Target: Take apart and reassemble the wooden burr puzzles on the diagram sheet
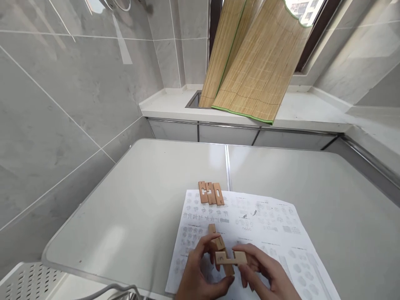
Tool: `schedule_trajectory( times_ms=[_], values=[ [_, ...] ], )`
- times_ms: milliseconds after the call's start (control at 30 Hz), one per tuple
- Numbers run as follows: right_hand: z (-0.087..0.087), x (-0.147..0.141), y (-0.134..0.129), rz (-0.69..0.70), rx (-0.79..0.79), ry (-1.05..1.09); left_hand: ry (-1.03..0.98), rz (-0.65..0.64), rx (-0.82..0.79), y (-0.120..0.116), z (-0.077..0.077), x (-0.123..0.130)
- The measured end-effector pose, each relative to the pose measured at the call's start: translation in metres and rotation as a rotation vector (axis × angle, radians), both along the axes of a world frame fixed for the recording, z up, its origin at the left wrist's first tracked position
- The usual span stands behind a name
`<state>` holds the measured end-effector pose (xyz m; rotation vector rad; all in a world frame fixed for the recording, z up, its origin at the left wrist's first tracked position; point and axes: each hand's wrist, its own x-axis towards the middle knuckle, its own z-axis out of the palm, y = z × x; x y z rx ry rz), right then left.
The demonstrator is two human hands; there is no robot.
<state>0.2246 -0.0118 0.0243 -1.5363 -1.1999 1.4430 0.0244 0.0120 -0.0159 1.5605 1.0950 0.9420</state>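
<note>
My left hand grips a notched wooden puzzle piece that stands on a slant, its fingers wrapped around the near part. Between the thumb and fingers of my right hand is another notched wooden puzzle piece, held level, with a dark mark on its left end. The two pieces cross and appear to touch; how far they interlock cannot be made out. Both hands are above a printed instruction sheet. Beyond them, three flat wooden pieces with slots and numbers lie side by side at the sheet's far edge.
The sheet rests on a pale folding table with a metal seam. At the lower left are a white perforated rack and a grey cable. A bamboo mat hangs over the white counter behind.
</note>
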Motion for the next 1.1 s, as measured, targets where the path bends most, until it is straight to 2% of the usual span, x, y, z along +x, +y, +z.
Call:
schedule_trajectory(
  times_ms=[167,300,467,600,733,900,1000,1100],
  values=[
    [-0.008,-0.003,0.006,0.098,0.027,-0.082,-0.003,0.027,-0.005,-0.005,0.001,0.002],
    [-0.001,-0.008,0.009,0.119,-0.048,-0.001,-0.039,0.038,-0.072,-0.009,-0.002,0.0],
    [0.007,-0.008,0.012,0.111,-0.088,0.114,-0.083,-0.022,-0.16,-0.01,0.001,-0.002],
    [0.006,-0.002,0.012,0.117,-0.054,0.032,-0.099,-0.041,-0.196,-0.009,0.002,-0.003],
    [0.005,0.002,0.01,0.194,-0.008,-0.098,-0.047,-0.047,-0.21,-0.01,-0.001,-0.006],
    [0.002,0.006,0.008,0.224,-0.03,-0.057,-0.002,-0.059,-0.185,-0.013,-0.004,-0.008],
    [-0.003,0.006,0.006,0.23,-0.053,-0.055,-0.064,-0.048,-0.176,-0.013,-0.002,-0.007],
    [-0.008,-0.002,0.005,0.184,-0.044,-0.045,-0.157,-0.003,-0.234,-0.008,-0.003,-0.006]
  ],
)
